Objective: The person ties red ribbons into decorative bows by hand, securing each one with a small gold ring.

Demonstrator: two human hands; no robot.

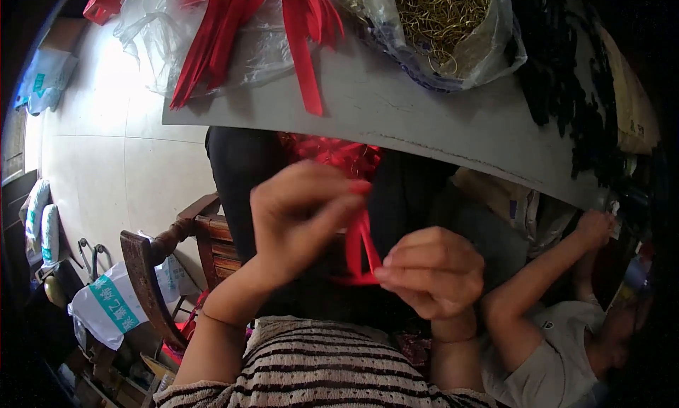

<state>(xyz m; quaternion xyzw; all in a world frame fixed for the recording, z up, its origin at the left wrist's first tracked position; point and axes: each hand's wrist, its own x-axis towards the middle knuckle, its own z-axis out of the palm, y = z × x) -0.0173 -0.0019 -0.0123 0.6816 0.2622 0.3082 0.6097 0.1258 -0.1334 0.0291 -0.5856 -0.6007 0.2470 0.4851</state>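
A red ribbon hangs folded between my two hands, above my lap. My left hand, smeared a little by motion, pinches its upper end between thumb and fingers. Lower and to the right, my right hand grips the ribbon's other part with the fingertips. Beyond my hands, between my knees, lies a heap of shiny red ribbon pieces, partly hidden by my left hand and the table edge.
On the grey table lie a bundle of red ribbon strips over clear plastic, a bag of gold-coloured wire rings and black cords. A wooden chair stands at left. Another person works close by on the right.
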